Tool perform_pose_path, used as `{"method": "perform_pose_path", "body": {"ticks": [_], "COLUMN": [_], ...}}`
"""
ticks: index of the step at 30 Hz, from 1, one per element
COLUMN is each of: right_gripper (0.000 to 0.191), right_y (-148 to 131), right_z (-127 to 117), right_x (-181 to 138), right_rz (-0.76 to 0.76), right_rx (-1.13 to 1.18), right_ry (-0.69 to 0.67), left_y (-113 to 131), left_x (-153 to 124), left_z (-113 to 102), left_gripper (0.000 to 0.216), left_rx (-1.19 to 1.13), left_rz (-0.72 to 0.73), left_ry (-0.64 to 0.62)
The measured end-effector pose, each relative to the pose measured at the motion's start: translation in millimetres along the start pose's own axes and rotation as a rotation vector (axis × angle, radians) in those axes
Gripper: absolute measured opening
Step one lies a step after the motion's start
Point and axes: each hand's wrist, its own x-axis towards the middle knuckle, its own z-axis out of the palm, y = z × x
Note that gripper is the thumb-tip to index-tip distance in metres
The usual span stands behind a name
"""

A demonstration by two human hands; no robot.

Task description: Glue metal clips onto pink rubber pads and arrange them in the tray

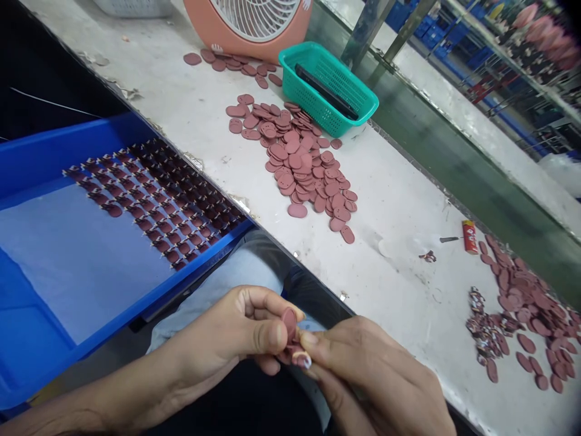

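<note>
My left hand pinches a small maroon oval piece between thumb and fingers, low in the middle of the view, above my lap. My right hand meets it from the right, fingertips closed on a small pale part just under the oval. Both hands are off the table, in front of its near edge. A big pile of the same maroon ovals lies on the white table beyond the hands.
A blue tray on the left holds rows of finished maroon pieces on white sheet. A teal basket, a pink fan, a second pile and a red lighter sit on the table.
</note>
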Motion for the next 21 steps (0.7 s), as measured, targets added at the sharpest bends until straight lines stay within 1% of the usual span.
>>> {"method": "perform_pose_path", "body": {"ticks": [3,8,11,14,17,21], "right_gripper": [0.038,0.041,0.027,0.019,0.016,0.017], "right_y": [2.1,5.1,7.1,7.8,8.3,9.9], "right_z": [-0.6,-3.0,-3.5,-0.7,2.4,2.8], "right_x": [2.6,-2.1,-2.6,-0.3,1.8,3.5], "right_rz": [0.017,0.041,0.058,0.092,0.107,0.11], "right_rx": [0.019,-0.097,-0.066,-0.019,0.006,0.033], "right_ry": [-0.027,0.014,-0.005,-0.005,0.005,0.017], "left_y": [0.9,0.6,-0.1,-1.3,-3.6,-7.3], "left_x": [0.8,-1.7,-1.8,-0.1,1.8,3.6], "left_z": [-1.8,-4.1,-4.8,-5.3,-6.6,-8.6], "left_gripper": [0.039,0.041,0.04,0.039,0.038,0.039], "left_rx": [0.003,-0.002,0.011,-0.003,-0.034,-0.044], "left_rz": [-0.007,-0.021,-0.029,-0.04,-0.047,-0.048], "left_ry": [0.019,0.039,0.037,0.039,0.06,-0.004]}}
